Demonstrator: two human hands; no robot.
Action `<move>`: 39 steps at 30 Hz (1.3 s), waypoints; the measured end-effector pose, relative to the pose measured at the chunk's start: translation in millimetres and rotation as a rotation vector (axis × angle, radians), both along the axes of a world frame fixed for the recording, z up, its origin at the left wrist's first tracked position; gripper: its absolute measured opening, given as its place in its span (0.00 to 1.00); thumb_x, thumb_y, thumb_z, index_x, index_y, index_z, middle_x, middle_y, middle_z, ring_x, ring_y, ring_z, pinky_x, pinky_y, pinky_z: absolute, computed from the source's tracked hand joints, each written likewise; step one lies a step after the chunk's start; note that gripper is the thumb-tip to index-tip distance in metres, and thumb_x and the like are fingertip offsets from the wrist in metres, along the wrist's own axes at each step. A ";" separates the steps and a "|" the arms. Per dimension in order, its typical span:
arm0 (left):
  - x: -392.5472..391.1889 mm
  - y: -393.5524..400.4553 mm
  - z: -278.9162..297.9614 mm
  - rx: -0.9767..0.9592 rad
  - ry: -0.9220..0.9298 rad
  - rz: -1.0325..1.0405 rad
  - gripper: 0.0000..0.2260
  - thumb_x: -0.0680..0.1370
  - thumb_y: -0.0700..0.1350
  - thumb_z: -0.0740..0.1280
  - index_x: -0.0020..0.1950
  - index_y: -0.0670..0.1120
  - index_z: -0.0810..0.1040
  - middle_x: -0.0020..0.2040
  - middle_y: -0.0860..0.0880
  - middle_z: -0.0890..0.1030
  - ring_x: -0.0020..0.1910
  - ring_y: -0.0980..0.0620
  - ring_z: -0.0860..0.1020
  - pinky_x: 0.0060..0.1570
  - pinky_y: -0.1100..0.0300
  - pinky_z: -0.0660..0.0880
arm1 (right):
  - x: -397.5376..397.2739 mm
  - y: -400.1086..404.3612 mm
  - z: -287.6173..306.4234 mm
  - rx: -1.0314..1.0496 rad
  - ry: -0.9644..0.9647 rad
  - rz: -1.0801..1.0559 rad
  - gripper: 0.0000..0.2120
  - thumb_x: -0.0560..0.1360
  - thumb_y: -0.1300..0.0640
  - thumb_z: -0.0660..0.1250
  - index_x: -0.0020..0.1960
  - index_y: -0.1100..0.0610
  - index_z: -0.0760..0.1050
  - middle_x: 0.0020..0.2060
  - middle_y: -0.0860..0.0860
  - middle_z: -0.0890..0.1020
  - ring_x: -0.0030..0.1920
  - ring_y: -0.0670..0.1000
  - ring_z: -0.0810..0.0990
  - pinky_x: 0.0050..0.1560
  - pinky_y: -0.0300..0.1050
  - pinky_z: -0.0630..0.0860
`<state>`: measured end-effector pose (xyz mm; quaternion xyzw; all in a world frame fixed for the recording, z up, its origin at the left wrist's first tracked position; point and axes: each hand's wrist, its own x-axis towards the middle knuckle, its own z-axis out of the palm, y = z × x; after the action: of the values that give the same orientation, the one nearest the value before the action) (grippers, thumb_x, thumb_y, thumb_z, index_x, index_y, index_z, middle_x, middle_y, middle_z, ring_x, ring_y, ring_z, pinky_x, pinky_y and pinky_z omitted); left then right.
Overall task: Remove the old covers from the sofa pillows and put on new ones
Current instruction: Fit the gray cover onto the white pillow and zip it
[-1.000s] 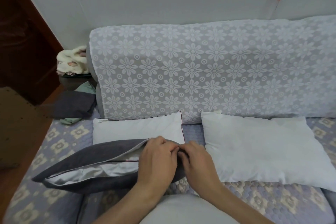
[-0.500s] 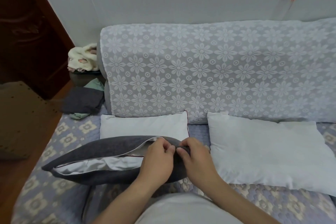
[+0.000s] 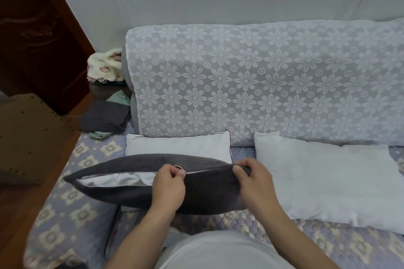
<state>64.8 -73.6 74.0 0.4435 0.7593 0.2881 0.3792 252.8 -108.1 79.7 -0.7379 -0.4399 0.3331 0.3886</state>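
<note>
A pillow in a dark grey cover lies across the sofa seat in front of me, its zipped edge facing up. The left part of the opening gapes and shows the white insert. My left hand pinches the zipper pull at the middle of that edge. My right hand grips the cover's right corner. Behind it lies a bare white pillow, and a second bare white pillow lies to the right.
The sofa back wears a white floral lace cover. Folded dark grey cloth and pale green cloth lie at the seat's far left end. A cream bundle sits above them. The quilted seat drops to a wooden floor on the left.
My hands have moved apart: the left slid leftward along the zipper line with the pull, the right stayed on the right corner. The zipped stretch between them has grown.
</note>
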 end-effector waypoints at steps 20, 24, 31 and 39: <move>2.8 26.3 -12.6 -0.196 -0.075 -0.807 0.11 0.82 0.47 0.64 0.42 0.51 0.68 0.33 0.54 0.70 0.34 0.55 0.66 0.39 0.54 0.63 | 15.9 10.6 -8.9 -0.071 -0.801 0.593 0.18 0.73 0.42 0.67 0.58 0.50 0.75 0.54 0.49 0.76 0.56 0.55 0.73 0.56 0.52 0.74; 22.9 6.3 -2.1 -0.041 0.061 -0.494 0.09 0.84 0.45 0.60 0.44 0.47 0.66 0.39 0.50 0.74 0.37 0.52 0.70 0.38 0.54 0.65 | -15.5 20.3 -34.8 0.166 -0.747 0.688 0.08 0.70 0.54 0.71 0.43 0.52 0.72 0.38 0.49 0.75 0.39 0.55 0.78 0.35 0.50 0.73; 17.9 10.3 15.5 0.097 0.266 -0.347 0.07 0.84 0.48 0.57 0.47 0.49 0.65 0.44 0.51 0.77 0.47 0.44 0.77 0.44 0.49 0.70 | -22.9 27.0 -20.6 0.380 -0.663 0.573 0.07 0.78 0.54 0.62 0.42 0.54 0.70 0.39 0.49 0.73 0.39 0.52 0.72 0.35 0.50 0.70; -20.2 37.8 9.8 0.034 0.423 -0.189 0.07 0.84 0.48 0.55 0.50 0.46 0.66 0.52 0.45 0.79 0.54 0.39 0.78 0.48 0.49 0.70 | -8.8 36.3 0.4 0.337 -0.636 0.518 0.09 0.76 0.58 0.69 0.42 0.51 0.70 0.39 0.46 0.74 0.40 0.50 0.72 0.38 0.48 0.71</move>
<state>44.6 -35.8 83.8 0.5694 0.7720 0.1649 0.2291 244.0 -71.8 80.1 -0.5953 -0.7563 0.0996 0.2524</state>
